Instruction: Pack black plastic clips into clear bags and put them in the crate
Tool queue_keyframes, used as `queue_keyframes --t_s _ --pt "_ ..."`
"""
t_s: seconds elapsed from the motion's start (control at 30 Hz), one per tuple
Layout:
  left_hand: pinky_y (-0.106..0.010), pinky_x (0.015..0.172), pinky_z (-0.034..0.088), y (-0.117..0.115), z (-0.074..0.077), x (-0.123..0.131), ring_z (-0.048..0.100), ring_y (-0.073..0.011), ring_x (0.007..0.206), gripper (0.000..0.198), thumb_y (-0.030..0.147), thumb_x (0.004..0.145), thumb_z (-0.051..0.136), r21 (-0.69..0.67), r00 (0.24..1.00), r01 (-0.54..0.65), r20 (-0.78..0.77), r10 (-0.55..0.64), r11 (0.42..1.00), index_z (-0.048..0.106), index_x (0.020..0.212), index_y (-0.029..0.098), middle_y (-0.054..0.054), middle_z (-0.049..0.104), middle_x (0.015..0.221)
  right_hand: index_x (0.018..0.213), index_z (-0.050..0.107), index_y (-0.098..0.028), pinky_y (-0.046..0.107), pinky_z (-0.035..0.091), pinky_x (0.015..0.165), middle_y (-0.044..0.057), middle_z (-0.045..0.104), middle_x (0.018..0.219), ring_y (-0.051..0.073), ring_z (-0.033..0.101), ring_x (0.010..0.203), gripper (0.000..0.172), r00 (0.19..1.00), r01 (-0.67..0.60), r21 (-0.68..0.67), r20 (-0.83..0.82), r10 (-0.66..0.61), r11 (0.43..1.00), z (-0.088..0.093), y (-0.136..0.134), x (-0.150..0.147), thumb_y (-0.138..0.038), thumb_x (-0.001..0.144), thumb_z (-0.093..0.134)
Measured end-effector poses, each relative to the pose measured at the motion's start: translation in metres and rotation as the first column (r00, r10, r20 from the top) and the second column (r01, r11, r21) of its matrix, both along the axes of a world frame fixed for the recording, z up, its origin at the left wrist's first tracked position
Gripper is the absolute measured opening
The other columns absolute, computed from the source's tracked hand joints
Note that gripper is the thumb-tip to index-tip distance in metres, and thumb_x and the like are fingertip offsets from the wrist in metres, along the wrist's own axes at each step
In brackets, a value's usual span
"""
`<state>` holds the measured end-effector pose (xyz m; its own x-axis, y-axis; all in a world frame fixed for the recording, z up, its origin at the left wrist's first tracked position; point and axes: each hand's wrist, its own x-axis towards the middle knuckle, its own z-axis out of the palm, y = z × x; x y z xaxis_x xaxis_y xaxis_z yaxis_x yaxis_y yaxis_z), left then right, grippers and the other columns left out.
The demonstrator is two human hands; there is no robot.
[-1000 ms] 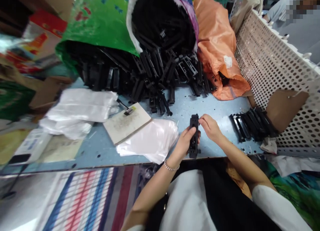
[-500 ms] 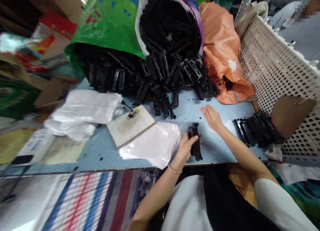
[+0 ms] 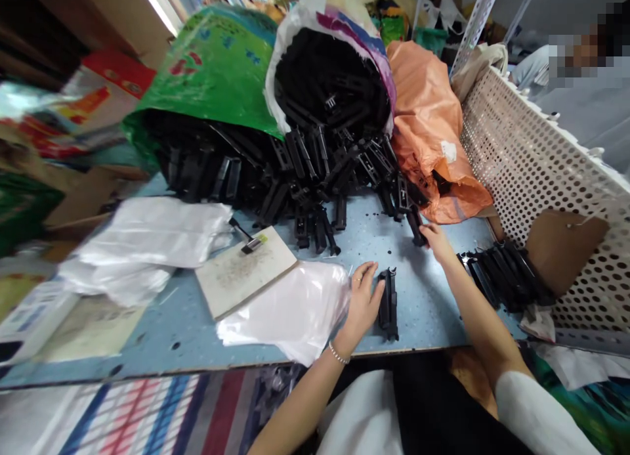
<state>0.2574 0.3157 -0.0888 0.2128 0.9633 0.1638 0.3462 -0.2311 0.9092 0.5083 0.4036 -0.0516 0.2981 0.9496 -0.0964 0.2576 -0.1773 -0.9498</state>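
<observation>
My left hand (image 3: 363, 296) rests over the table with its fingers apart, just left of a long black plastic part (image 3: 388, 305) that lies near the front edge. My right hand (image 3: 437, 241) pinches the near end of another black plastic part (image 3: 416, 228), at the right side of the pile. That heap of similar black parts (image 3: 315, 173) spills out of a green sack (image 3: 216, 67) and a white-and-purple sack (image 3: 381, 54). Beside my right forearm lies a row of black parts (image 3: 506, 274).
A stack of clear plastic bags (image 3: 290, 310) lies under a stained white board (image 3: 241, 278) with a small brush (image 3: 252, 245). More plastic bags (image 3: 152, 232) are at the left. An orange sack (image 3: 426, 100) and a perforated white basket (image 3: 531, 146) stand right; a person is beyond.
My left hand has let go of the black part, which now lies on the table. The right hand has moved to a part at the pile's edge and closed on it. The view has shifted.
</observation>
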Motion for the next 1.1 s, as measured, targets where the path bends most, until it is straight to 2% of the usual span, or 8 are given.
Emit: queue_keyframes --t_s 0.2,0.4,0.47,0.6,0.73,0.8,0.93,1.1 --pt "-0.042 0.116 0.036 0.042 0.014 0.038 0.048 -0.0256 0.134 0.061 0.047 0.088 0.065 -0.399 0.788 0.24 0.613 0.063 0.885 0.049 0.139 0.018 -0.013 0.048 0.146 0.077 0.048 -0.019 0.02 0.029 0.04 -0.002 0.043 0.064 0.008 0.034 0.05 0.037 0.843 -0.163 -0.081 -0.529 0.096 0.983 -0.011 -0.091 -0.051 -0.053 0.073 0.061" --pt "-0.04 0.087 0.055 0.036 0.059 0.025 0.066 -0.0268 0.101 0.072 0.061 0.076 0.074 -0.331 0.446 0.68 0.895 -0.011 0.654 0.055 0.128 0.017 -0.014 0.064 0.117 0.093 0.06 -0.015 0.017 0.03 0.038 0.003 0.053 0.073 0.008 0.037 0.051 0.047 0.524 -0.558 -0.026 -0.786 0.328 0.829 0.0 -0.118 -0.085 -0.061 0.086 0.053" --pt "-0.031 0.073 0.056 0.026 0.072 0.01 0.066 -0.0187 0.082 0.068 0.061 0.074 0.075 -0.334 0.49 0.639 0.871 -0.032 0.693 0.055 0.121 0.017 -0.01 0.066 0.104 0.093 0.063 -0.015 0.024 0.045 0.049 0.005 0.058 0.076 0.012 0.051 0.06 0.049 0.618 -0.637 -0.093 -0.656 0.434 0.766 0.01 -0.12 -0.081 -0.062 0.088 0.053" --pt "-0.021 0.055 0.046 0.012 0.089 -0.013 0.053 -0.0085 0.057 0.052 0.054 0.076 0.077 -0.381 0.743 0.409 0.666 -0.061 0.829 0.053 0.103 0.015 0.001 0.057 0.073 0.114 0.061 -0.018 0.033 0.051 0.076 0.008 0.061 0.097 0.018 0.059 0.086 0.039 0.924 -0.377 0.097 0.105 0.367 0.921 0.043 -0.107 -0.069 -0.051 0.098 0.049" --pt "-0.021 0.049 0.044 0.0 0.098 -0.015 0.052 -0.0103 0.053 0.055 0.061 0.077 0.071 -0.48 0.814 0.398 0.578 -0.059 0.782 0.05 0.1 0.016 0.002 0.054 0.066 0.104 0.06 -0.017 0.038 0.046 0.078 0.012 0.061 0.097 0.023 0.054 0.087 0.033 0.674 -0.572 0.414 0.729 0.118 0.708 0.069 -0.08 -0.077 -0.047 0.099 0.049" --pt "-0.022 0.048 0.044 -0.003 0.099 -0.013 0.052 -0.0103 0.05 0.057 0.064 0.076 0.069 -0.526 0.816 0.376 0.578 -0.004 0.763 0.048 0.098 0.016 0.003 0.054 0.064 0.09 0.058 -0.018 0.035 0.043 0.072 0.01 0.06 0.084 0.022 0.052 0.08 0.036 0.625 -0.612 0.415 0.775 0.091 0.674 0.071 -0.068 -0.085 -0.047 0.102 0.04" --pt "-0.022 0.047 0.045 0.002 0.094 -0.015 0.051 -0.0098 0.05 0.059 0.068 0.073 0.07 -0.567 0.807 0.238 0.567 0.163 0.789 0.05 0.092 0.016 0.002 0.053 0.065 0.083 0.053 -0.02 0.031 0.039 0.069 0.005 0.058 0.077 0.018 0.052 0.074 0.046 0.678 -0.602 0.258 0.665 0.313 0.756 0.058 -0.078 -0.101 -0.045 0.107 0.023" --pt "-0.023 0.059 0.049 0.013 0.086 -0.026 0.058 -0.0115 0.064 0.055 0.066 0.076 0.068 -0.545 0.799 0.199 0.572 0.187 0.815 0.055 0.091 0.014 -0.003 0.061 0.081 0.081 0.058 -0.019 0.037 0.035 0.071 0.01 0.061 0.08 0.023 0.049 0.078 0.04 0.464 -0.767 0.203 0.832 0.306 0.609 0.034 -0.131 -0.123 -0.046 0.103 0.037"
